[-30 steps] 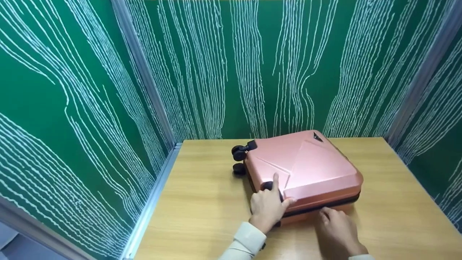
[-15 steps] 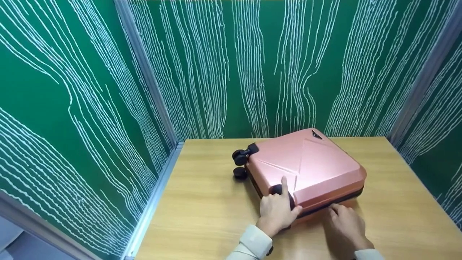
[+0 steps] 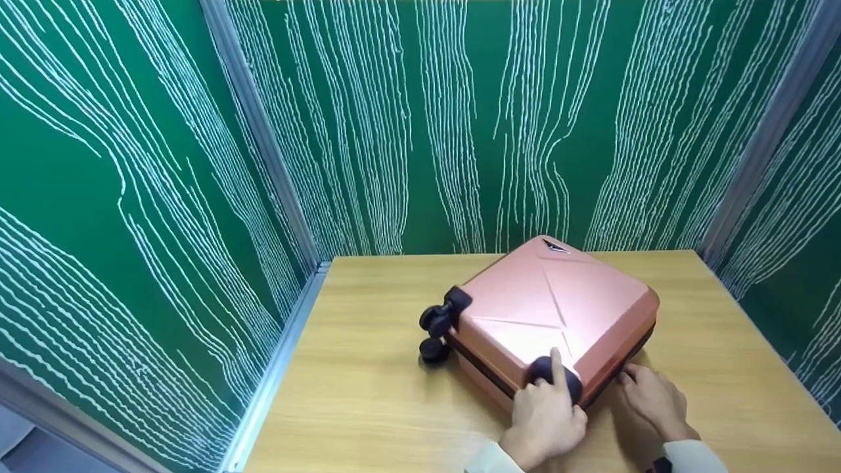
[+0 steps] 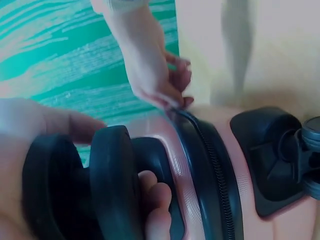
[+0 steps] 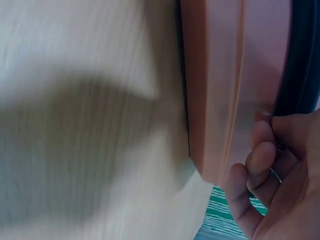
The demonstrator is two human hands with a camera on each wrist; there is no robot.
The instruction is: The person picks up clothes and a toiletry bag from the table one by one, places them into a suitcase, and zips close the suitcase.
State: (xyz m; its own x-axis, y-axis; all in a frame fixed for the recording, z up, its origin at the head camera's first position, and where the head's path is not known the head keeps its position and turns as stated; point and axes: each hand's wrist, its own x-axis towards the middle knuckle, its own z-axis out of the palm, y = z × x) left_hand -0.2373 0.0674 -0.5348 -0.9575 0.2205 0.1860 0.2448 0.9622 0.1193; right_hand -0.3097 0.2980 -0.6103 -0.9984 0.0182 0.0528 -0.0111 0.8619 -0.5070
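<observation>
A pink hard-shell suitcase (image 3: pixel 578 282) lies flat on the table, turned at an angle. At its near corner my left hand (image 3: pixel 546 417) holds a black caster wheel (image 4: pixel 112 185), the index finger stretched along the shell and other fingers curled behind the wheel. My right hand (image 3: pixel 654 397) is at the suitcase's right side, thumb and forefinger pinching at the zipper (image 4: pixel 215 165). In the right wrist view this hand (image 5: pixel 285 185) mostly hides the zipper pull between its fingertips. More black wheels (image 3: pixel 437 322) stick out from the suitcase's left end.
The wooden table (image 3: pixel 368 387) stretches around the suitcase. Green walls (image 3: pixel 440 131) with white wavy lines enclose it at the back and both sides. Grey metal posts (image 3: pixel 263 131) stand at the corners.
The suitcase has swivelled, its near corner swinging right and toward me with my left hand on the wheel. My right hand has moved right along the zipper side.
</observation>
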